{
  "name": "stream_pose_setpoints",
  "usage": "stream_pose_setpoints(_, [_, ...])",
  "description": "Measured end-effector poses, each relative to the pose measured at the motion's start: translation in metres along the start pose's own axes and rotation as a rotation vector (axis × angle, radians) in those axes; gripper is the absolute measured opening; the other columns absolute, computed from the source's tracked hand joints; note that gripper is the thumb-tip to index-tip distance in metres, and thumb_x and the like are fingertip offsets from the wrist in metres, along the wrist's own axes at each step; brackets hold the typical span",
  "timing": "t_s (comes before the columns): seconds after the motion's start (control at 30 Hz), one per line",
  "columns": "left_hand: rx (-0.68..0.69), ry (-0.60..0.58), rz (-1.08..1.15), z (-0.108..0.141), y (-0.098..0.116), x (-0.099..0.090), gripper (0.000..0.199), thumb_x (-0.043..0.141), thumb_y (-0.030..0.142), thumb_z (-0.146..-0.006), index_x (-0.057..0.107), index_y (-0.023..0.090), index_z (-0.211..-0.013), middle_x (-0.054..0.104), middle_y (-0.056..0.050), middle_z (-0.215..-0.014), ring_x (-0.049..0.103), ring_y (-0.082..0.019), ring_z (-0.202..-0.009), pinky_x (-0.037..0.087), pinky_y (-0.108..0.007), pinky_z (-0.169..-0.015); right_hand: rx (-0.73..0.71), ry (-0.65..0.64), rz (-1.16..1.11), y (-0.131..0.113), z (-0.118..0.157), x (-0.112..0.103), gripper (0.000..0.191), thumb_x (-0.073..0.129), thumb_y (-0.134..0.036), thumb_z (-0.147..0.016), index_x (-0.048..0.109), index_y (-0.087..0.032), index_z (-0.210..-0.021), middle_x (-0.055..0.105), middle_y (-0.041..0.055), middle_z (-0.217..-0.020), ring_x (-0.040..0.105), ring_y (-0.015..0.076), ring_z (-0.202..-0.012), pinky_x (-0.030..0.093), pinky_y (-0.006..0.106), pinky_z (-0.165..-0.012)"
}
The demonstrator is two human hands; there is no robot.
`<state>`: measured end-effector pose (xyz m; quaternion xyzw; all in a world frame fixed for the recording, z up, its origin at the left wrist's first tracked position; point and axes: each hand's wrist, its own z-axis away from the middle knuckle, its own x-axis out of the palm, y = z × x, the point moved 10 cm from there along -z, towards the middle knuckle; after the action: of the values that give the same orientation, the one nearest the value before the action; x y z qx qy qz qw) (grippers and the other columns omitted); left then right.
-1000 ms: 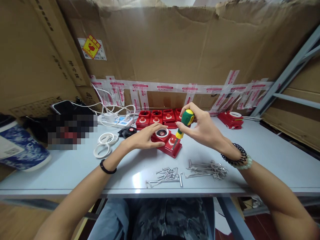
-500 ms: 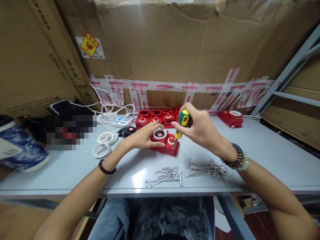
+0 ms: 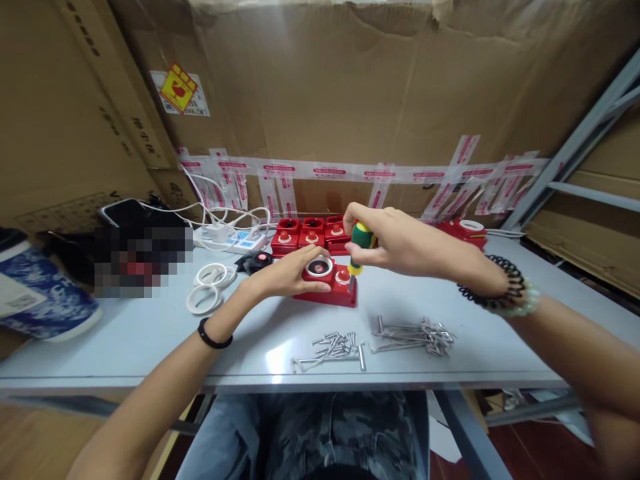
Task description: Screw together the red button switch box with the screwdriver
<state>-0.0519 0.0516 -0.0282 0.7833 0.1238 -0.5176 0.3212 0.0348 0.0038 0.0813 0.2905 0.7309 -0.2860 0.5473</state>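
A red box [image 3: 334, 295] with a white ring around a black disc and a red knob lies on the table in front of me. My left hand [image 3: 295, 270] grips its left end, thumb along the front and fingers over the back. My right hand [image 3: 377, 237] is wrapped around a green and yellow screwdriver [image 3: 362, 237]. The screwdriver stands nearly upright, its tip at the right end of the box beside the knob. Several similar red boxes [image 3: 286, 241] stand in a row behind.
Loose screws [image 3: 336, 345] and metal T-shaped pieces [image 3: 417, 335] lie near the front edge. White rings [image 3: 204, 299], a power strip [image 3: 235, 241] and a blue-white cup [image 3: 47, 293] are leftward. Another red box [image 3: 463, 233] sits back right. Cardboard [image 3: 325, 87] stands behind.
My right hand has turned around the screwdriver, its wrist and forearm swinging outward to the right. The red box has shifted slightly; my left hand keeps its hold.
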Motion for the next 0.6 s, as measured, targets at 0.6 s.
stream_pose_setpoints(0.6, [-0.014, -0.007, -0.006, 0.000, 0.000, 0.000, 0.052, 0.062, 0.053, -0.083, 0.048, 0.021, -0.121, 0.055, -0.011, -0.126, 0.055, -0.027, -0.113, 0.044, -0.038, -0.096, 0.018, -0.166, 0.301, 0.005, -0.003, -0.004, 0.032, 0.041, -0.046, -0.092, 0.054, -0.017, -0.094, 0.060, 0.0072, -0.081, 0.048, 0.0163, -0.062, 0.030, 0.029, -0.054])
